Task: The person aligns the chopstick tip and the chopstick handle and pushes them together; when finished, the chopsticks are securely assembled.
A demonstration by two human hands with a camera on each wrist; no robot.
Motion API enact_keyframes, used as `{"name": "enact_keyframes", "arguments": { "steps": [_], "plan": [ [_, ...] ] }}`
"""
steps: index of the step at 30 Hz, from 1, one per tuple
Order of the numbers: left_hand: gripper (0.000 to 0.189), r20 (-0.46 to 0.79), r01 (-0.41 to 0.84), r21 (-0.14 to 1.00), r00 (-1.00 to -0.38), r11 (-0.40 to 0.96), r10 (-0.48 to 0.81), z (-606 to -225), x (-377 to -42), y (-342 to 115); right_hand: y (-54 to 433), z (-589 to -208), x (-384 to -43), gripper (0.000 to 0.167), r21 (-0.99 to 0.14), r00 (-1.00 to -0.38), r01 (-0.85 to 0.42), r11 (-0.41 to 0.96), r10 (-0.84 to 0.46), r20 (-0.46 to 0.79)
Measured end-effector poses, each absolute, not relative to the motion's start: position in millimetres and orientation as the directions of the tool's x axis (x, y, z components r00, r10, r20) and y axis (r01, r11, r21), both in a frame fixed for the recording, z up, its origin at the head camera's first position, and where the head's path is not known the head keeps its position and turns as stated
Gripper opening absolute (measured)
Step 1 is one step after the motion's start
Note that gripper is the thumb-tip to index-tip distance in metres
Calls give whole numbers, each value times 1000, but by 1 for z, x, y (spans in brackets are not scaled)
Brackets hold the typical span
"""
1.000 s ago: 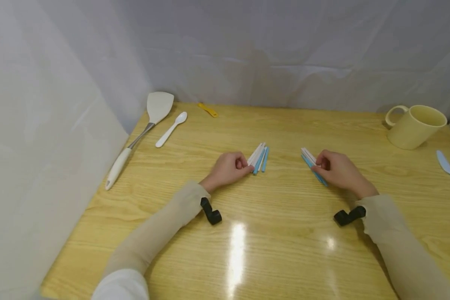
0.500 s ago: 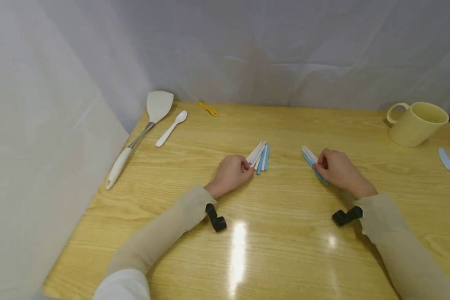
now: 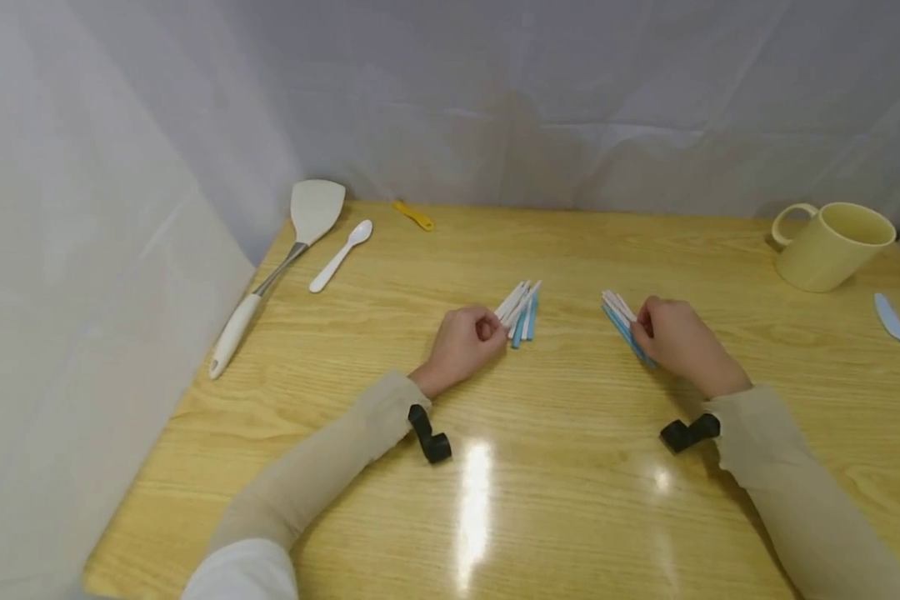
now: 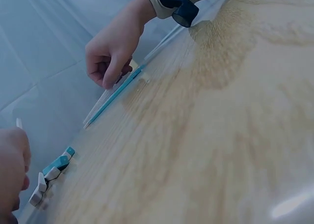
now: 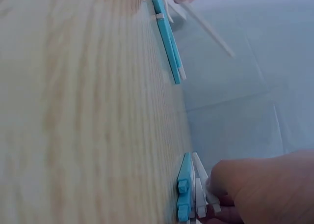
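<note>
White and blue slim sticks (image 3: pixel 523 306) lie bunched, left fingers (image 3: pixel 495 339) and right fingers (image 3: pixel 642 337) pinching white ones (image 5: pixel 208 30).

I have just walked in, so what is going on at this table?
A person is handling white and blue sticks on the wooden table. The left hand pinches a white stick, one end raised, at a loose pile. The right hand appears to pinch a second white stick in another group. A yellow mug stands untouched.
</note>
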State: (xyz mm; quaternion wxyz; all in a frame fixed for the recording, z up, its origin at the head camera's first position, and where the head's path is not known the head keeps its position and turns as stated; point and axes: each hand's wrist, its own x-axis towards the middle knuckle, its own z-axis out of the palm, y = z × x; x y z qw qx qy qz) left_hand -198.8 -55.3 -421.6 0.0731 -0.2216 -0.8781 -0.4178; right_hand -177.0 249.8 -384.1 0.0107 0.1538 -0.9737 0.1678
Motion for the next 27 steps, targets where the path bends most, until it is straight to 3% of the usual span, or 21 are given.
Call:
{"name": "enact_keyframes", "arguments": {
  "steps": [6, 10, 15, 18, 23, 27],
  "plan": [
    [7, 383, 505, 717, -861, 481, 334, -423, -197, -55, 250, -385, -176, 13, -300, -929, -361, 883, -311, 203],
    [6, 408, 536, 726, -840, 431, 358, -423, -198, -54, 248, -384, -178, 8, -342, -898, -422, 840, -335, 286],
    [7, 424, 559, 730, -822, 394, 381, -425, -199, -53, 240, -369, -182, 24, -384, -880, -444, 810, -314, 355],
    [7, 425, 561, 738, -818, 374, 388, -425, -200, -54, 234, -359, -185, 21, -408, -863, -468, 784, -308, 400],
    [7, 402, 544, 767, -820, 340, 407, -426, -200, -54, 222, -350, -192, 16, -564, -873, -476, 675, -282, 399],
    [7, 380, 529, 784, -823, 324, 423, -426, -199, -54, 213, -345, -195, 18, -744, -917, -399, 536, -245, 316]
  ]
}}
